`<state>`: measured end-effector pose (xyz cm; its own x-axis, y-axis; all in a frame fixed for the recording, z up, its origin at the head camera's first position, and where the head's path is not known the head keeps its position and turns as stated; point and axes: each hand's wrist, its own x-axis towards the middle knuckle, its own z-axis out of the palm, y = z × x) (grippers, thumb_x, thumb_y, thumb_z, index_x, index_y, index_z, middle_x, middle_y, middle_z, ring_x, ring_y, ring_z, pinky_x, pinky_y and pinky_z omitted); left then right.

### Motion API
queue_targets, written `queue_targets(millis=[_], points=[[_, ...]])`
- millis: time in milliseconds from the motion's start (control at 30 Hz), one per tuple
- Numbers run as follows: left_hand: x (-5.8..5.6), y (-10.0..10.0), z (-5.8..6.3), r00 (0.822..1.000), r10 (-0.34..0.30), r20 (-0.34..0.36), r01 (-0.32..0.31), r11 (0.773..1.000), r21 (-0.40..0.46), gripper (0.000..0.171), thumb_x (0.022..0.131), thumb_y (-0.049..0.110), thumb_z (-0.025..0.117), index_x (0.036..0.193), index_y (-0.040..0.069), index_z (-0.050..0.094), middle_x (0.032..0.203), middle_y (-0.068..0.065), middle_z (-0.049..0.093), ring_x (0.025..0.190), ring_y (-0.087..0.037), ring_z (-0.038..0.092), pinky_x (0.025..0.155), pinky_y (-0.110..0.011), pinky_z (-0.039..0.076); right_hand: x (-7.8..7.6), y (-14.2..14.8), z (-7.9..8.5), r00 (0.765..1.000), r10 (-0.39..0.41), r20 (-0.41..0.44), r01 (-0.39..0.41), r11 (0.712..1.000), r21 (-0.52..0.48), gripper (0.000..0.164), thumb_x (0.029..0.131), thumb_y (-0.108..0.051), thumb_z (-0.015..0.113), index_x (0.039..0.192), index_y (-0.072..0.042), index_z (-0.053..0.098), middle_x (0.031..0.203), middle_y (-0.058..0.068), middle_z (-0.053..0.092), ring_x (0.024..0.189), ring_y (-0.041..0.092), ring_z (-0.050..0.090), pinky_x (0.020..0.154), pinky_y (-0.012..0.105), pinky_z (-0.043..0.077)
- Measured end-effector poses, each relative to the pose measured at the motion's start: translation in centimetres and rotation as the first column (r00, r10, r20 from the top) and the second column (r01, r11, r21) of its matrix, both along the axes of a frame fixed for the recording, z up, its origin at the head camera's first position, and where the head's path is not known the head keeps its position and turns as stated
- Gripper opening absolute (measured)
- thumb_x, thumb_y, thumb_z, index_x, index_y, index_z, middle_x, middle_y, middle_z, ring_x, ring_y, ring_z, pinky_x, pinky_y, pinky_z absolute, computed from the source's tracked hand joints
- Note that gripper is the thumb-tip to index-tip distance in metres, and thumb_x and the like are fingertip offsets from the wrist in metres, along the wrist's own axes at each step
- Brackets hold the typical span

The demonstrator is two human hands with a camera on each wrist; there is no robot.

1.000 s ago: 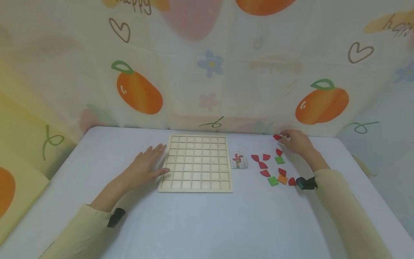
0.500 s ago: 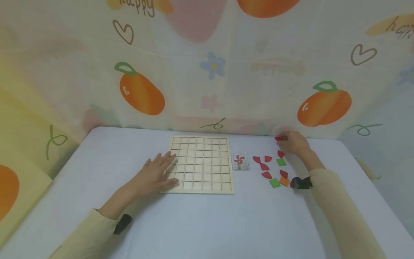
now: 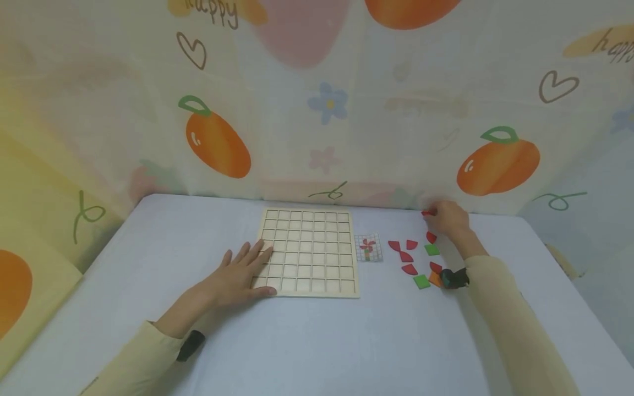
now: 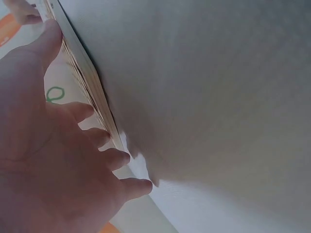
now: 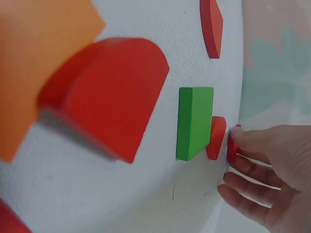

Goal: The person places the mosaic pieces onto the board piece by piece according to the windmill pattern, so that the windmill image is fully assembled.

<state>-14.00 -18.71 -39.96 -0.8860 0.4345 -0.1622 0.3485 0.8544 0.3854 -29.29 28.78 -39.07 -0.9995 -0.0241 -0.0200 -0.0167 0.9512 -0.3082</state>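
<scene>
My left hand (image 3: pixel 238 280) lies with spread fingers over the left edge of a pale wooden grid board (image 3: pixel 354 275). In the left wrist view, the thumb and fingertips of that hand (image 4: pixel 63 150) are against the board's side (image 4: pixel 90 77). At the far table edge, my right hand (image 3: pixel 448 219) pinches a red quarter-circle tile (image 3: pixel 426 213) between thumb and fingers. The right wrist view shows the same red tile (image 5: pixel 232 145) under the right hand's (image 5: pixel 272 170) thumb, its other fingers loosely bent.
A small pattern card (image 3: pixel 369 247) with a pinwheel flower lies right of the board. Beyond it are several red tiles (image 3: pixel 409 269), two green tiles (image 3: pixel 422 282) and an orange one (image 3: pixel 435 279), partly hidden by the right wrist camera (image 3: pixel 452 279). A patterned curtain (image 3: pixel 386 148) hangs behind the table.
My left hand has slid right, farther onto the board. My right fingers have come together on the red tile, and the right wrist has moved left. The head view has shifted slightly.
</scene>
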Motion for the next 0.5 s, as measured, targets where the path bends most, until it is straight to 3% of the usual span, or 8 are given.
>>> queue_targets(millis=[233,500], points=[[0.01,0.08,0.14,1.000,0.010,0.012,-0.010,1.000,-0.006,0.092,0.090,0.058,0.060,0.156,0.008,0.021,0.163,-0.020,0.007,0.147,-0.046,0.004,0.111,-0.069,0.003,-0.07,0.44,0.11,1.000,-0.019,0.013,0.019,0.998,-0.063,0.028,0.091,-0.009,0.067,0.112,0.008,0.060,0.104,0.026,0.060,0.095,0.040,0.055,0.083,0.049,0.052],[-0.01,0.18,0.18,1.000,0.021,0.022,-0.021,1.000,-0.016,0.092,0.089,0.059,0.060,0.156,0.008,0.022,0.162,-0.021,0.006,0.147,-0.047,0.004,0.111,-0.068,0.002,0.00,0.70,0.34,1.000,0.015,-0.003,-0.015,0.988,-0.153,0.024,0.093,-0.001,0.063,0.113,0.011,0.064,0.110,0.029,0.061,0.104,0.043,0.055,0.090,0.051,0.050]])
